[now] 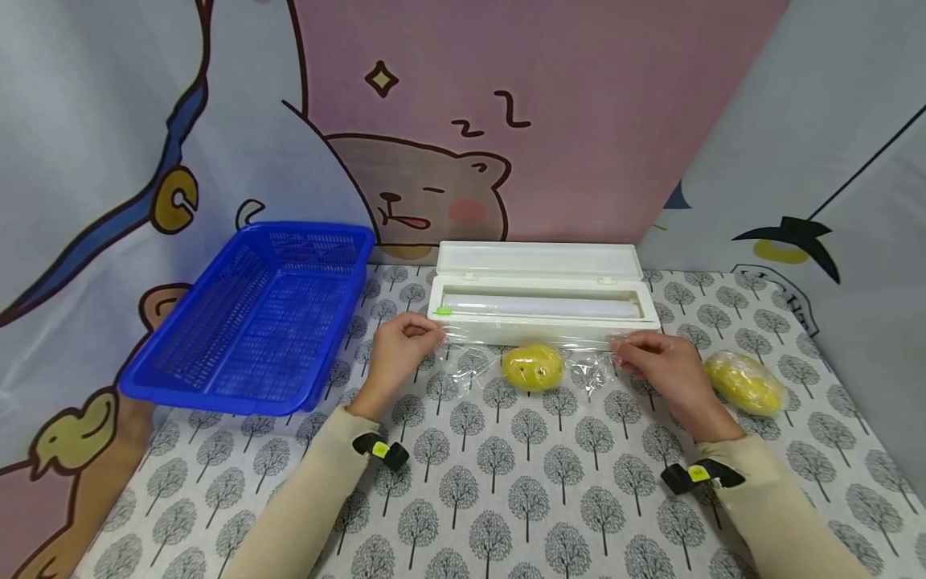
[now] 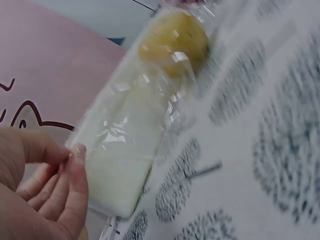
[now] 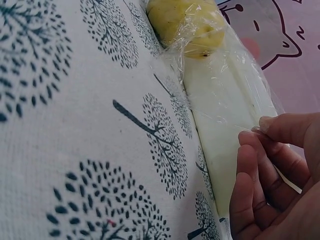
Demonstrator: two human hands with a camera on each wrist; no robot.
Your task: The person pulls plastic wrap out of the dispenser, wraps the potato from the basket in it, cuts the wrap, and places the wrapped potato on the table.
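Observation:
Clear cling film (image 1: 469, 368) is stretched between my two hands, along the front of the white wrap dispenser (image 1: 538, 259). My left hand (image 1: 405, 354) pinches the film's left corner between thumb and finger; my right hand (image 1: 669, 370) pinches the right corner. Midway between them, a yellow potato (image 1: 532, 368) has film against it, seen also in both wrist views. Whether the film goes right under the potato I cannot tell. Inside the open dispenser lies the film roll (image 1: 538, 305), with a small green piece (image 1: 444, 310) at its left end.
A second yellow potato (image 1: 747, 383), wrapped in film, lies beside my right wrist. To the left stands a blue plastic basket (image 1: 318, 394) with nothing in it. The tree-print cloth (image 1: 499, 490) covers the table, and a printed curtain (image 1: 579, 121) hangs behind.

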